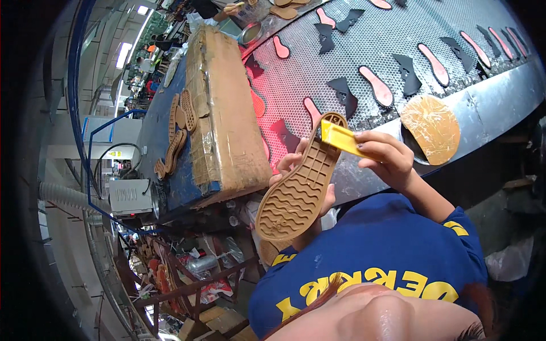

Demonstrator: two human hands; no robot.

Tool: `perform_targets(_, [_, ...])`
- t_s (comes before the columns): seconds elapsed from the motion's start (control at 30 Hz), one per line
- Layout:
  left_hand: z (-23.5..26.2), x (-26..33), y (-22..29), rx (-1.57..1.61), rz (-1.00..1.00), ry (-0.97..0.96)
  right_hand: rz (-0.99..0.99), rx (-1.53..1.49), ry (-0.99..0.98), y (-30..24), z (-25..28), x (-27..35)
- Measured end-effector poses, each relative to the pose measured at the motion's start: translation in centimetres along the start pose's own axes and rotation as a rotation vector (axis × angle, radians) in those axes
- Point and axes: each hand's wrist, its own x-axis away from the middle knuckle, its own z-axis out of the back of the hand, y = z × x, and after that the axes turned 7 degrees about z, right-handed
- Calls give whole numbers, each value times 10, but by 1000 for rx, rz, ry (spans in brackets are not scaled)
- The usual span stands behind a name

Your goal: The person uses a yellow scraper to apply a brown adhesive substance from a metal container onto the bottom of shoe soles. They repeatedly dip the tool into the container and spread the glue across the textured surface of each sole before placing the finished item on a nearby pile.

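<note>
A brown shoe sole (296,199) is held up, tilted, in front of my chest, its wavy and gridded tread showing. My left hand (290,165) is closed around its edge, with part of that hand hidden behind the sole. In my right hand (389,156) is a flat yellow tool (344,138), pinched between thumb and fingers. Its far end lies across the heel end of the sole, where a small dark part shows at its edge. Below the held sole, another brown sole (269,251) is partly visible.
A perforated conveyor (364,48) carries pink insoles (376,86) and black cut pieces (407,74). On its metal edge lies a rounded, tape-covered tan piece (430,129). To the left, a cardboard box (227,119) stands beside several brown soles (173,149). A co-worker's hand (232,9) appears beyond.
</note>
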Motion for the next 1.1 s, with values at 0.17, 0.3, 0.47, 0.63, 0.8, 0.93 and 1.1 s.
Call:
perform_targets(0.17, [-6, 4, -8, -153, 64, 34, 20, 69, -33, -3, -6, 1])
perform_targets(0.3, [5, -7, 12, -791, 73, -39, 43, 0, -61, -2, -12, 0])
perform_targets(0.47, [-6, -10, 3, -1142, 11, 85, 39, -103, -157, -11, -11, -3])
perform_targets(0.63, [-1, -10, 7, -981, 47, -30, 6, 19, -38, -1, -7, -5])
perform_targets(0.8, [2, -13, 6, -950, -48, -44, -15, 35, -39, 3, -6, -4])
perform_targets(0.93, [-3, -14, 5, -1023, 20, 1, 26, -35, -60, 0, -11, -3])
perform_targets(1.1, [-8, -15, 4, -1167, 63, 86, 19, -63, -73, -8, -14, -4])
